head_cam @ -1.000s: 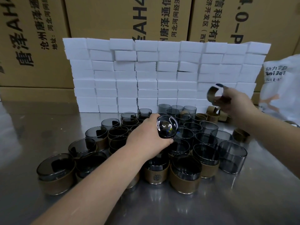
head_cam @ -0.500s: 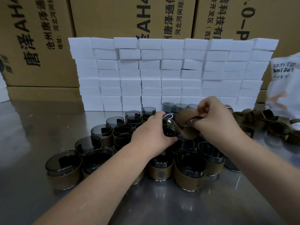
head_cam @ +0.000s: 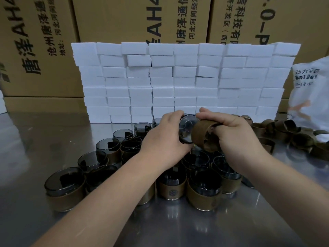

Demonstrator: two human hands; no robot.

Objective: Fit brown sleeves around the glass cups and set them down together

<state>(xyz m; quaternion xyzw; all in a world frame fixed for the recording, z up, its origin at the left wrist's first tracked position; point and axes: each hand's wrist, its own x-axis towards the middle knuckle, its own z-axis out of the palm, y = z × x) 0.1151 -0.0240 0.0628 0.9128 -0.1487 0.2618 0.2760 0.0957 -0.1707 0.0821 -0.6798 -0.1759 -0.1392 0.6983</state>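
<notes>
Smoky grey glass cup [head_cam: 187, 129] is hanging in mid-air here, tipped on its side above the crowd of cups, one round end facing the camera. The left grip [head_cam: 163, 138], a bare hand, is curling round it from the left, fingers wrapping over the top of the glass. The right grip [head_cam: 235, 134] is pinching a curled brown leather-look sleeve [head_cam: 203, 138], thumb on top and a fingertip showing inside the loop. The sleeve is sitting right against the cup's right edge and overlapping it from this view; whether it is actually on the glass, I cannot tell.

Underneath, a packed cluster of sleeved grey cups [head_cam: 204, 195] is standing upright on the brushed steel bench [head_cam: 53, 136], the cups touching one another. Off to the right, a heap of loose brown sleeves [head_cam: 288, 131] is lying on the bench, well apart from both hands. Behind it all, a wall of stacked white foam blocks [head_cam: 178, 82] is standing in front of big cardboard boxes [head_cam: 115, 20] printed in black characters, and a white printed plastic bag [head_cam: 311, 90] is showing at the right edge.
</notes>
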